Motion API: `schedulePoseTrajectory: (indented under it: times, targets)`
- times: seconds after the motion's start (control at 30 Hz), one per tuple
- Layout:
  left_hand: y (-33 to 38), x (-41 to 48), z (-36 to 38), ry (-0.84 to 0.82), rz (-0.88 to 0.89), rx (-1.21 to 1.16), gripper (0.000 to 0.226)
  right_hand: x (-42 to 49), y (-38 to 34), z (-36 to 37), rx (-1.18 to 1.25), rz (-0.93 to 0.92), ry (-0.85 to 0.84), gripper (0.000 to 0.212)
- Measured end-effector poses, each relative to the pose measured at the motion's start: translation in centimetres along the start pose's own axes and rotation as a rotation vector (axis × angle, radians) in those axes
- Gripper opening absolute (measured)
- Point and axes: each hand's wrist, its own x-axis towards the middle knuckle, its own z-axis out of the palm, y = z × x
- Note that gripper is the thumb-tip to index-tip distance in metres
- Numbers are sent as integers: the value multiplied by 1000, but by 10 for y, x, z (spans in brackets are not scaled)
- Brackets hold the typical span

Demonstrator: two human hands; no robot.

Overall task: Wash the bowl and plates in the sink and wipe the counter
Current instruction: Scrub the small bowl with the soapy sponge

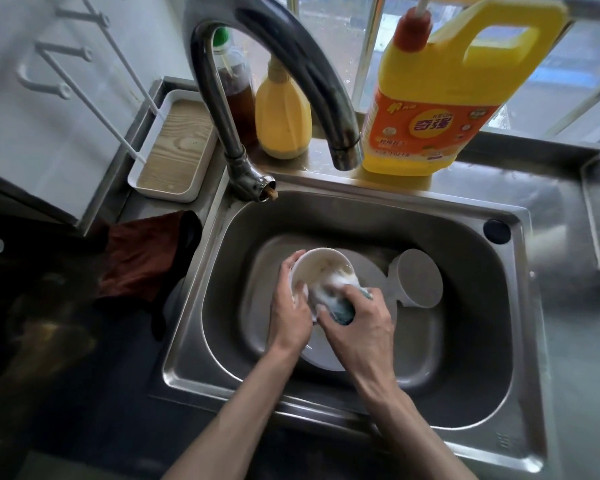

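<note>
Over the steel sink (465,244) my left hand (289,306) grips a white bowl (321,263) by its rim, tilted toward me. My right hand (359,323) holds a blue-green soapy sponge (342,308) pressed into the bowl's inside, where foam and food residue show. Below the hands a white plate (326,358) lies flat on the sink floor, mostly hidden. A second white dish (418,277) leans on its edge at the right of the basin.
The faucet (284,64) arches over the sink's back. A yellow detergent jug (440,98), a small yellow bottle (283,116) and a brown bottle (238,95) stand on the sill. A brown cloth (142,258) lies on the left counter beside a white tray (174,147).
</note>
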Motion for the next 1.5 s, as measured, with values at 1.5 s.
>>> schedulePoseTrajectory:
  times: [1.5]
  targets:
    - [2, -1, -9, -162, -86, -149, 55, 17, 5, 4, -75, -44, 107, 22]
